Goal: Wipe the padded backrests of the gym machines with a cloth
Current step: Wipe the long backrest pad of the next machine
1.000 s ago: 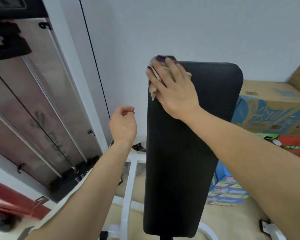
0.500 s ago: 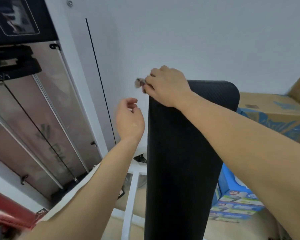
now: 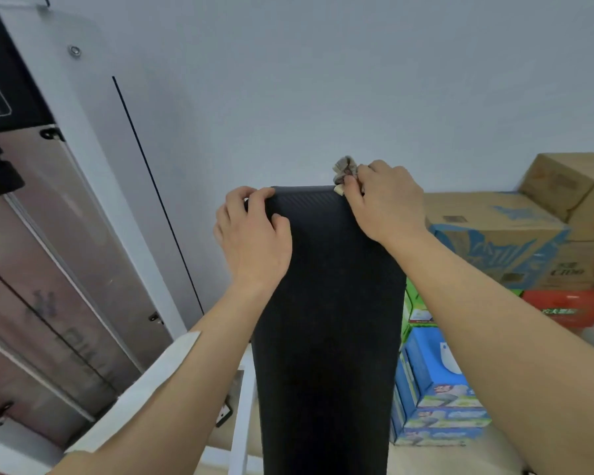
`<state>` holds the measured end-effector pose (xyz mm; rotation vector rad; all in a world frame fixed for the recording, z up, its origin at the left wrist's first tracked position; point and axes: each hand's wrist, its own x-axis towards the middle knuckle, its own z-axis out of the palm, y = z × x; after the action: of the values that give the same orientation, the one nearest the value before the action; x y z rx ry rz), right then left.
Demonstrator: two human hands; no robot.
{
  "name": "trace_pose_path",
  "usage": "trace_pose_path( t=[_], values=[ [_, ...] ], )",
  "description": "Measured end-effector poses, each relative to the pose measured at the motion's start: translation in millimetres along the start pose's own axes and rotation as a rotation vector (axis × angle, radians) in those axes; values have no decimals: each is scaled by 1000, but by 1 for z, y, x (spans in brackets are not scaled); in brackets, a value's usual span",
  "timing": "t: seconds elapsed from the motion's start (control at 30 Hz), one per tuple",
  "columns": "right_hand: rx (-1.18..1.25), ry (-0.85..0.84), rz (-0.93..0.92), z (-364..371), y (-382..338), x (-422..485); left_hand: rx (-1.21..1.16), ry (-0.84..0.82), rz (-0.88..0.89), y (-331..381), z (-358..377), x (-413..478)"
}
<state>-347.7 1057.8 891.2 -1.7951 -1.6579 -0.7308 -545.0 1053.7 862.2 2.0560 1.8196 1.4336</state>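
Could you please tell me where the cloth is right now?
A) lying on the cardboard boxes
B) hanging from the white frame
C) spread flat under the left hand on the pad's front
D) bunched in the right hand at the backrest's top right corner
D: the right hand grips the bunched cloth at the top right corner of the backrest, while the left hand holds the top left corner.

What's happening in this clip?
A person is wiping a black padded backrest on a gym machine. The right hand grips a bunched cloth at the pad's top right corner. The left hand holds the top left corner, fingers curled over the edge. Cardboard boxes are stacked against the wall to the right.
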Motion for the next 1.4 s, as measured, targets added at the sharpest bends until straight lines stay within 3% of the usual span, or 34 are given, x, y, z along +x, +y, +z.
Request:
trace_pose_path(
  t=[0.13, 0.23, 0.37, 0.43, 0.53, 0.6, 0.7, 0.83, 0.9, 1.0, 1.17, 1.23, 1.4],
  values=[
    [5, -11, 219, -1, -6, 6, -36, -15, -12, -5, -7, 8],
    [-146, -62, 38, 3, -47, 17, -46, -1, 22, -6, -8, 10],
    [3, -225, -218, 11, -102, 32, -163, 59, -25, -9, -8, 16],
    [68, -269, -300, 11, -104, 37, -226, 102, -69, -10, -9, 21],
    [78, -207, -342, 6, -70, 29, -186, 131, -82, -4, -8, 28],
    [54, -133, -261, 4, -28, 20, -90, 127, -38, 8, -3, 30],
    [152, -104, -68, 1, 27, 6, -2, 58, 169, 38, 15, 23],
    [687, -96, 414, 11, 45, -20, -23, -43, 399, 85, 57, 4],
    [966, -34, 668, 23, 40, -50, -34, -26, 401, 94, 74, -1],
    [1073, -24, 878, 46, 34, -114, -31, 48, 379, 95, 87, -3],
    [1273, -251, 1257, 82, 29, -206, -25, 79, 365, 100, 91, -5],
    [1302, -239, 1258, 73, 30, -193, -4, 88, 353, 101, 91, -7],
    [1324, -114, 930, 28, 40, -84, -10, 108, 329, 106, 89, -12]
  ],
)
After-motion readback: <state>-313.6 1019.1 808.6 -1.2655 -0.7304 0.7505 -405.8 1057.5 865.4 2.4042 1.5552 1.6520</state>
